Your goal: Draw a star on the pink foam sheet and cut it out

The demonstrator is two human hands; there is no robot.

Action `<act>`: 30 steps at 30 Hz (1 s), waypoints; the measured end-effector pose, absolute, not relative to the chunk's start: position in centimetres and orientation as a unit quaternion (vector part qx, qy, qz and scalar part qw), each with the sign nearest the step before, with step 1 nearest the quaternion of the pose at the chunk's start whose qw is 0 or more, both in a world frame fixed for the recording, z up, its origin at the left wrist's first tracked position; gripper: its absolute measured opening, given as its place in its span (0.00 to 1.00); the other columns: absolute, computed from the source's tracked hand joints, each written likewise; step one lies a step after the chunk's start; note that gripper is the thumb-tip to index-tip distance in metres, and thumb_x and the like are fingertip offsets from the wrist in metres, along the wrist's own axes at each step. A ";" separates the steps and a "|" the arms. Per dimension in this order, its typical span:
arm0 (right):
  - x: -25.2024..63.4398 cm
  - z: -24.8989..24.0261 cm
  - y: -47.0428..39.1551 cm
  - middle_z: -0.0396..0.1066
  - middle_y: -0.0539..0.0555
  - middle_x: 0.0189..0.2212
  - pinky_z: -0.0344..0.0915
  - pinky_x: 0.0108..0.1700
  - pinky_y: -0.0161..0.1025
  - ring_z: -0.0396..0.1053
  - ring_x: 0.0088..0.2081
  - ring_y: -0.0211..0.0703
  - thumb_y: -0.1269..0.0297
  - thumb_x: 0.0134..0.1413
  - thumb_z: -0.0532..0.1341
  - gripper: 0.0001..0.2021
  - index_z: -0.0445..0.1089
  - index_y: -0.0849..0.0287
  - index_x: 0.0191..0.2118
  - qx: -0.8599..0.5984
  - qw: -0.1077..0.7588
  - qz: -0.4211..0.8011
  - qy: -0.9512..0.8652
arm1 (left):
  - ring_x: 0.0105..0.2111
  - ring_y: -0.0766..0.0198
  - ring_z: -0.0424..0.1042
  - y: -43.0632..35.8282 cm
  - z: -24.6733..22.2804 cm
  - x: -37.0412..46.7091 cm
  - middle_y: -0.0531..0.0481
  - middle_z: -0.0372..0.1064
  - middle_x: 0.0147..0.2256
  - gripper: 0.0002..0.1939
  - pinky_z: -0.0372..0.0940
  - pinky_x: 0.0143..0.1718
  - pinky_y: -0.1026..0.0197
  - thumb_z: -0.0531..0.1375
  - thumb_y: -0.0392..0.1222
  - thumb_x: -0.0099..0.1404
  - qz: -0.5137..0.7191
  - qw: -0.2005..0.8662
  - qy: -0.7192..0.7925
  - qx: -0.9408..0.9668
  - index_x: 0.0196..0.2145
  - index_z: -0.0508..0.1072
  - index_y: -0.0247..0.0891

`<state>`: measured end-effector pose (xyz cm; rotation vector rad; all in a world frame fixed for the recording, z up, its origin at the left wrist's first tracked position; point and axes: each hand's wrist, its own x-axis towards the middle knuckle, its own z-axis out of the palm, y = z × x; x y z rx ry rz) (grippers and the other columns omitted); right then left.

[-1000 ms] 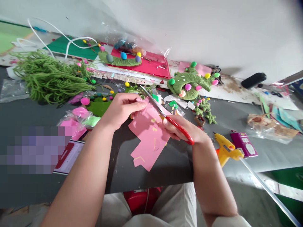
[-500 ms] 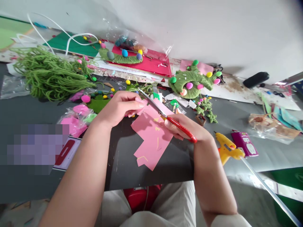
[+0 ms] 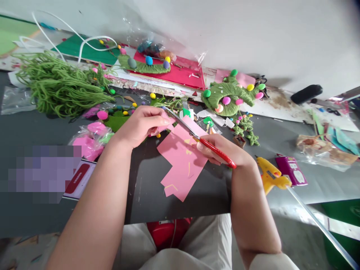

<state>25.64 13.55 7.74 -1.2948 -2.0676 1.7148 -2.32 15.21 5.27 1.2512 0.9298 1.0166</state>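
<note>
My right hand (image 3: 215, 147) is closed around red-handled scissors (image 3: 216, 150), whose blades point up and left towards my other hand. Between the thumb and fingers of my left hand (image 3: 149, 123) is a small piece of pink paper (image 3: 167, 120), right beside the blades. Whether the blades touch that piece I cannot tell. Below the scissors a larger sheet of pink paper (image 3: 182, 165), with stepped cut edges and thin yellow strips on it, lies on the dark table (image 3: 149, 202).
Green yarn (image 3: 67, 88) is heaped at the left. A yarn-wrapped green ornament with coloured balls (image 3: 225, 97) lies at the back. To the right are a yellow glue gun (image 3: 270, 176), a purple packet (image 3: 291, 170) and a plastic bag (image 3: 323, 150). Pink pieces in clear plastic (image 3: 87, 146) sit left of my arm.
The small pink piece has turned slightly in my left hand, and a pointed corner now shows towards the scissors. Both hands have barely moved, and the view has shifted slightly.
</note>
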 end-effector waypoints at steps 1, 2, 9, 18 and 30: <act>25.6 7.8 13.5 0.58 0.43 0.16 0.49 0.22 0.34 0.54 0.19 0.30 0.44 0.68 0.62 0.25 0.56 0.56 0.27 -0.432 0.081 0.573 -0.692 | 0.20 0.70 0.55 15.2 5.1 -2.3 0.53 0.60 0.20 0.13 0.48 0.23 0.62 0.67 0.40 0.59 0.441 0.592 0.406 0.539 0.19 0.72 0.39; 25.6 7.8 13.5 0.58 0.43 0.15 0.49 0.22 0.34 0.54 0.19 0.30 0.44 0.68 0.62 0.25 0.57 0.56 0.27 -0.431 0.081 0.572 -0.693 | 0.20 0.70 0.56 15.3 5.0 -2.4 0.52 0.63 0.21 0.11 0.48 0.22 0.62 0.67 0.41 0.59 0.445 0.586 0.412 0.538 0.20 0.74 0.40; 25.5 7.9 13.5 0.58 0.43 0.15 0.50 0.23 0.34 0.55 0.18 0.30 0.43 0.68 0.62 0.26 0.57 0.56 0.27 -0.425 0.089 0.558 -0.707 | 0.21 0.70 0.58 15.4 4.9 -2.1 0.50 0.67 0.24 0.10 0.49 0.22 0.62 0.69 0.41 0.59 0.462 0.564 0.421 0.539 0.22 0.78 0.39; 25.4 7.3 13.5 0.52 0.42 0.16 0.46 0.19 0.34 0.51 0.17 0.29 0.38 0.65 0.63 0.29 0.54 0.55 0.25 -0.447 0.139 0.584 -0.663 | 0.22 0.70 0.58 15.4 5.0 -2.1 0.50 0.66 0.25 0.09 0.49 0.23 0.61 0.69 0.40 0.63 0.470 0.566 0.414 0.536 0.25 0.80 0.39; 21.3 5.7 13.0 0.72 0.46 0.28 0.55 0.22 0.35 0.59 0.21 0.31 0.54 0.51 0.77 0.21 0.64 0.55 0.33 -0.462 0.499 0.569 -0.462 | 0.25 0.69 0.61 13.3 4.0 5.7 0.55 0.62 0.22 0.13 0.57 0.28 0.63 0.71 0.42 0.63 0.609 0.590 0.407 0.339 0.22 0.77 0.40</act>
